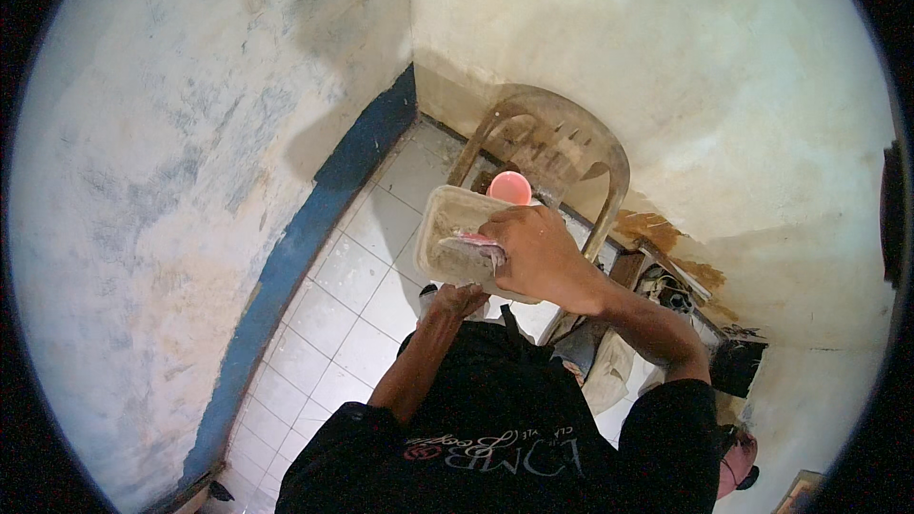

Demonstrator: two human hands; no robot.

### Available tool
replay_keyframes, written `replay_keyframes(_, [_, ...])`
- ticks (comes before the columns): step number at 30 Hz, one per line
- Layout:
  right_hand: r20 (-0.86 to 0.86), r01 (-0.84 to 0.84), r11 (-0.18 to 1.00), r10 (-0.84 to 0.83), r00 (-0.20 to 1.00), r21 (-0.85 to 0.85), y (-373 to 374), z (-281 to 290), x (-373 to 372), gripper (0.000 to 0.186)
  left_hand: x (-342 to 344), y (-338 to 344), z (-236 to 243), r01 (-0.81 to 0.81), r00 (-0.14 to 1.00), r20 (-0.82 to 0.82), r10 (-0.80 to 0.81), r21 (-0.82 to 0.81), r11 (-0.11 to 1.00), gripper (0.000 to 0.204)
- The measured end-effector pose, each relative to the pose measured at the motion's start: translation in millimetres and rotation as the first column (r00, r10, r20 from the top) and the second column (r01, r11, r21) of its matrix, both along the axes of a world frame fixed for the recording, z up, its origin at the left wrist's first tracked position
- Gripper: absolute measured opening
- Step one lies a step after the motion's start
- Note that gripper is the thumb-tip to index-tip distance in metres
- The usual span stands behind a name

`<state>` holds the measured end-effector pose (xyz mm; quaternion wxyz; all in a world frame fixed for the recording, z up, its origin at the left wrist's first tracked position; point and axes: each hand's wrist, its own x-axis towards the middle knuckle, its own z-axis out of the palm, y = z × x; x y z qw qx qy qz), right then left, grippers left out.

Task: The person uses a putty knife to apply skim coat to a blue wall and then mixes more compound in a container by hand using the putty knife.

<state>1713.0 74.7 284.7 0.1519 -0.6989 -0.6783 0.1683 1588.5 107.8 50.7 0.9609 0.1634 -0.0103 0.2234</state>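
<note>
hands work close together over one vessel: the right hand (545,249), palm down, is curled around a slim pink-and-white flat tool (482,242), while the left hand (462,300) sits at the near edge of a shallow rectangular off-white plastic tub (436,219). how tightly the left fingers grip, i cannot tell, since they are mostly hidden there.

the tub lies just ahead of the person's body, its inside smeared with greyish residue. its long axis runs roughly left to right, slanting a little so that the right end comes nearer the body. the right hand and wrist cover much of that end; the left end is open to view. from the right fingers the tool points leftward over the tub's floor, roughly along that same axis; whether its tip touches the residue is too small to make out. of the two, the right hand is the one over the inside; the left is lower, outside the rim.

just beyond the tub's far edge is a round pink plastic cup (511,190), nearer the right hand, with a worn brown plastic armchair (562,128) behind it.
</note>
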Motion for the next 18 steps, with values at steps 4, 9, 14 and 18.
replay_keyframes(4, [-0.072,0.059,0.997,-0.055,0.996,0.055,-3,2,8,0.032,0,2,-12,-0.057,0.998,-0.03,0.055,-0.06,0.997,0.085])
replay_keyframes(9, [-0.001,-0.031,0.999,0.031,1.0,-0.03,-6,0,2,0.035,6,-4,-23,0.049,0.997,0.065,-0.048,-0.015,0.999,0.084])
replay_keyframes(14, [-0.025,0.01,0.997,-0.008,1.0,0.082,1,-4,-4,0.036,5,-1,-12,0.011,0.999,0.039,-0.011,0.004,1.0,0.082])
replay_keyframes(18, [-0.09,0.075,0.996,-0.071,0.993,0.043,0,15,3,0.038,3,-2,-21,-0.003,1.0,0.017,0.003,-0.015,1.0,0.084])
